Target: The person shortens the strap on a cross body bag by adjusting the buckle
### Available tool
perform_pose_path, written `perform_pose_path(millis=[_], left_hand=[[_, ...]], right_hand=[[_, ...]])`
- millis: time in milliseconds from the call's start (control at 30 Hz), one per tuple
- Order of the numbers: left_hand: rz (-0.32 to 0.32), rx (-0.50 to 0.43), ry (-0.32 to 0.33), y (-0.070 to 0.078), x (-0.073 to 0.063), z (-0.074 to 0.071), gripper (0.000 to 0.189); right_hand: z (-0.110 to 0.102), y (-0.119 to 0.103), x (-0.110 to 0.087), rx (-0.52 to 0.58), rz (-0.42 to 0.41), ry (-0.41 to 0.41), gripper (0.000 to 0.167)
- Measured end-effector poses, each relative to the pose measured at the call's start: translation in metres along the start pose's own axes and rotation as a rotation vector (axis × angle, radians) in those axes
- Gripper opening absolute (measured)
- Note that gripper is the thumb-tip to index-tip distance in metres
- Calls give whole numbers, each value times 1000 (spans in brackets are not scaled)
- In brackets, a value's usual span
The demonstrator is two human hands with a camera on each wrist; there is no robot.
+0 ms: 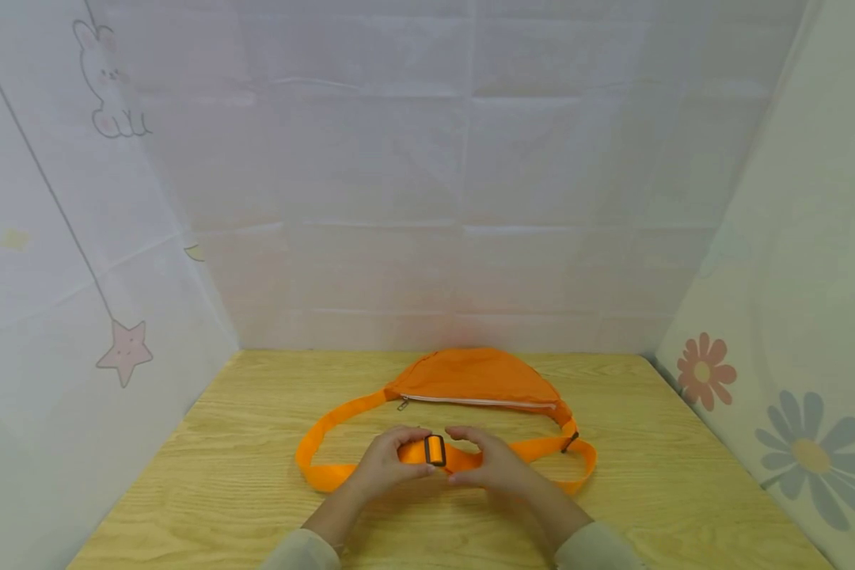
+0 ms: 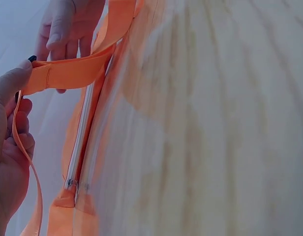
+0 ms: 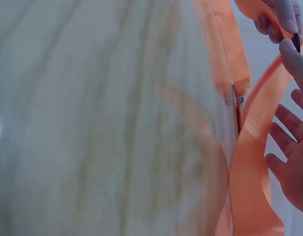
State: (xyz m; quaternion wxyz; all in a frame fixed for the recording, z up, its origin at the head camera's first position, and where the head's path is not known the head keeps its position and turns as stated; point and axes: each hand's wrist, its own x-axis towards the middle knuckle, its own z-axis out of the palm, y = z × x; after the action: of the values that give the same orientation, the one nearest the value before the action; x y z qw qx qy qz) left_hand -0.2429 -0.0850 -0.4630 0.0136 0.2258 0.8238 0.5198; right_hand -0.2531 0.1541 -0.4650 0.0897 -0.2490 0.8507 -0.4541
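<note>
An orange sling bag (image 1: 488, 374) lies on the table with its white zipper (image 1: 477, 402) toward me. Its orange strap (image 1: 331, 419) loops round to the near side. My left hand (image 1: 385, 463) pinches the strap beside a black slider buckle (image 1: 427, 451), thumb below and fingers above. Just right of the buckle, my right hand (image 1: 497, 465) has its thumb and fingers spread around the strap. In the right wrist view, the right hand's fingers (image 3: 288, 140) are loose and apart, with the thumb tip close to the black buckle (image 3: 296, 43).
A second black strap fitting (image 1: 570, 442) sits at the bag's right end, where the strap doubles into a loop. The wooden table (image 1: 207, 475) meets a pale back wall (image 1: 427, 198) behind the bag. Printed side walls stand left and right.
</note>
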Motion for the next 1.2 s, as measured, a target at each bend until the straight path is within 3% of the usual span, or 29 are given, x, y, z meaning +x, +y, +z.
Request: perform_pose_path(millis=[233,567,967,1200], left_hand=[[20,-1,12,2,0,0,51],[14,-14,8,1,0,1,52],[6,-57,16,1,-1,2,51],[-1,-67,16,-2,0,2,49]], right_hand=[[10,-5,5,41,41,9,74],[10,-7,6,46,102,27,61],[3,-10,5,-41,21,56,46],[1,-11,6,14,42,6,44]])
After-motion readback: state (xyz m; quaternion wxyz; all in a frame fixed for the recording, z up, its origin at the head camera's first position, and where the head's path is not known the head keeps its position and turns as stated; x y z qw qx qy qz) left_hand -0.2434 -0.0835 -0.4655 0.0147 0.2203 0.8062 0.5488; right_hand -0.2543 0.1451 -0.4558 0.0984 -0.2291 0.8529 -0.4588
